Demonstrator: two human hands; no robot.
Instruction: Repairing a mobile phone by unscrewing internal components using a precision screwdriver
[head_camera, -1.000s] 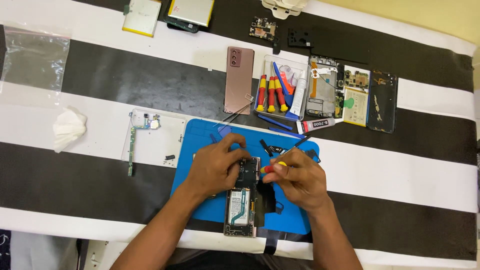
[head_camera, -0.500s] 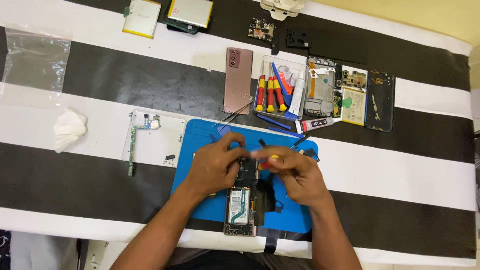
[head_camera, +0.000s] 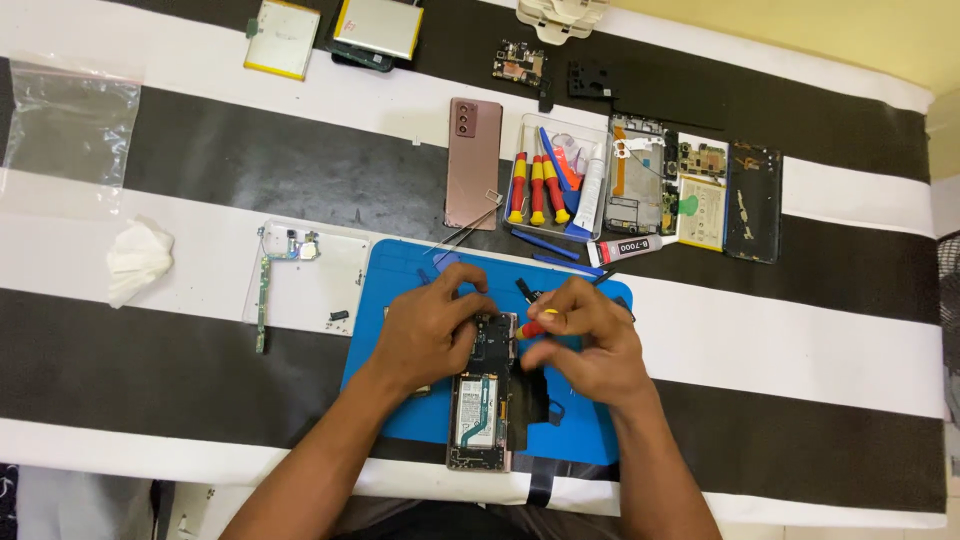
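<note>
An opened phone (head_camera: 480, 410) with its battery exposed lies lengthwise on a blue work mat (head_camera: 590, 300). My left hand (head_camera: 430, 325) rests on the phone's upper left edge and holds it down. My right hand (head_camera: 580, 345) grips a small red and yellow screwdriver (head_camera: 535, 324), whose tip points left into the phone's upper part. The upper end of the phone is partly hidden under both hands.
A clear tray (head_camera: 563, 130) of red screwdrivers and blue pry tools, a bronze phone back cover (head_camera: 473, 160), tweezers (head_camera: 465, 230), a glue tube (head_camera: 630, 248) and disassembled phone parts (head_camera: 690, 185) lie beyond the mat. A white plate with small parts (head_camera: 310, 280), tissue (head_camera: 135, 260), plastic bag (head_camera: 65, 125) sit left.
My right hand with the screwdriver has shifted slightly left, toward the phone's upper part. The left hand has stayed on the phone.
</note>
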